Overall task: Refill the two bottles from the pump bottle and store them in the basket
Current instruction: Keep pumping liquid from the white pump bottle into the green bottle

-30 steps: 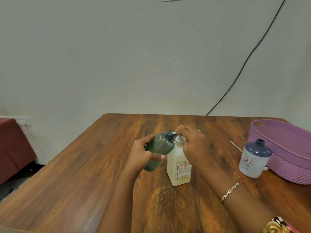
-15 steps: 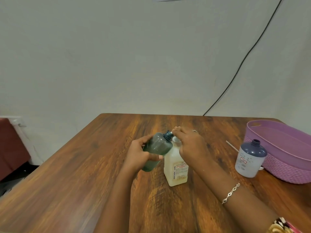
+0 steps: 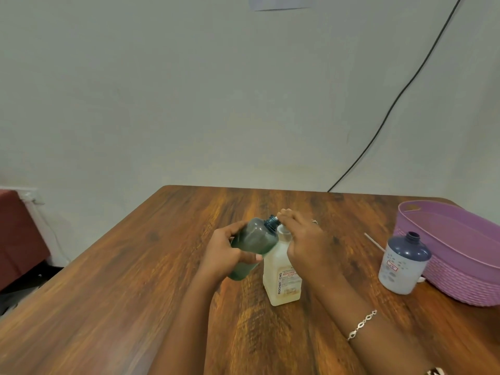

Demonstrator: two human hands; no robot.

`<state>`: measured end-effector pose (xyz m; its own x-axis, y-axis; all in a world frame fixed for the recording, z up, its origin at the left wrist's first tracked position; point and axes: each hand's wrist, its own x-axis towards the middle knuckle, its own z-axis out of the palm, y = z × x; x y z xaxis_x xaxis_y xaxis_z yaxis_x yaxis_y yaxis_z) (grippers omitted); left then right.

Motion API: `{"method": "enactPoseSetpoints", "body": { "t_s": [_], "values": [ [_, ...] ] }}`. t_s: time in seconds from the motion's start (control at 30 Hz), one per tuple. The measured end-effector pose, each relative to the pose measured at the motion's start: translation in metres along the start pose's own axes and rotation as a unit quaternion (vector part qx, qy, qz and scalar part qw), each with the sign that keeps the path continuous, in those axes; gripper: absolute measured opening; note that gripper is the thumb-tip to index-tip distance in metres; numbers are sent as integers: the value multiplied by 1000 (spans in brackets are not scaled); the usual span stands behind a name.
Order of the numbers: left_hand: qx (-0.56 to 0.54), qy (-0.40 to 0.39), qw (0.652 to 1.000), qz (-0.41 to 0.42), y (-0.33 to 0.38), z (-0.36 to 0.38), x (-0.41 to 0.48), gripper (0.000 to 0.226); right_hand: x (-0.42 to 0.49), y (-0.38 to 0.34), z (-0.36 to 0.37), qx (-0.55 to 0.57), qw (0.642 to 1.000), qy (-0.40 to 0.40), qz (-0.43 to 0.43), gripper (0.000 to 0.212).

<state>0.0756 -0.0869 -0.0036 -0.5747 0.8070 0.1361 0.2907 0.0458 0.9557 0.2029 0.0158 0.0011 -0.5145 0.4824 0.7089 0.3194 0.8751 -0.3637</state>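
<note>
Now left hand (image 3: 221, 255) holds tilted green bottle (image 3: 253, 239); right hand (image 3: 305, 244) grips pump bottle (image 3: 281, 282)

the table (image 3: 135, 280) is wood with a strong brown grain, smooth and polished to a soft sheen; the tinted bottle (image 3: 253, 239) is smooth, translucent grey-green plastic, its threaded neck a darker blue; the pump bottle (image 3: 273, 263) is milky, semi-clear plastic, slightly glossy, with a paper-like printed label (image 3: 288, 282); the blue-and-white bottle (image 3: 403, 263) is opaque plastic, smooth and fairly matt; the basket (image 3: 460, 280) is purple plastic, smooth along the upper wall and rim, moulded into a ribbed, woven-looking texture lower down; the bracelet (image 3: 361, 324) is shiny metal links; the wall (image 3: 189, 90) is matt and painted; the cable (image 3: 392, 104) is dull black.
</note>
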Motion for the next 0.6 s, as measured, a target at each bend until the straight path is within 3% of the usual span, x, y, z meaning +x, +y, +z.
{"method": "enactPoseSetpoints", "body": {
  "t_s": [0.3, 0.6],
  "values": [
    [-1, -1, 1000, 3, 8, -3, -5, 69, 16, 5, -13, -15, 997, -73, 19, 39],
    [-4, 1, 1000, -11, -2, 4, -2, 74, 1, 8, 3, 29, 999, 14, 15, 48]
  ]
}}
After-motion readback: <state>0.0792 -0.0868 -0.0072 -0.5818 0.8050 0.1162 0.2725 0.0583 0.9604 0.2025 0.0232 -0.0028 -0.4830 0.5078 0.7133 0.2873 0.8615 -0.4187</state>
